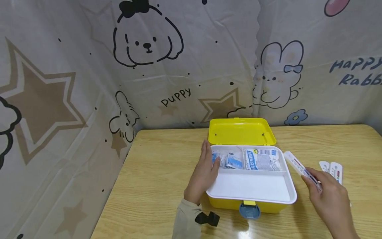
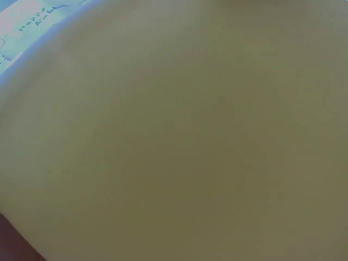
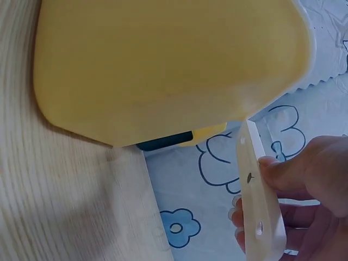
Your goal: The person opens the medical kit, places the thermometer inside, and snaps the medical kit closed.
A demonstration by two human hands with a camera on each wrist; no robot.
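Observation:
A yellow medicine box (image 1: 218, 203) stands on the table with its yellow lid (image 1: 241, 131) raised at the back. Its white tray (image 1: 250, 186) has small blue-and-white packets (image 1: 234, 161) and a larger printed packet (image 1: 262, 159) in the rear compartments. My left hand (image 1: 204, 174) rests with straight fingers along the tray's left rim. On the other side, my right hand (image 1: 329, 196) pinches a slim white plastic case (image 1: 298, 164) between thumb and fingers, its far end close beside the tray's right rim. The right wrist view shows this case (image 3: 258, 201) from its edge.
Similar white cases (image 1: 335, 171) lie on the wooden table (image 1: 158, 172) just past my right hand. A blue latch (image 1: 250, 210) hangs at the box's front. Printed cloth (image 1: 191, 66) hangs behind and to the left. The box's side fills the left wrist view.

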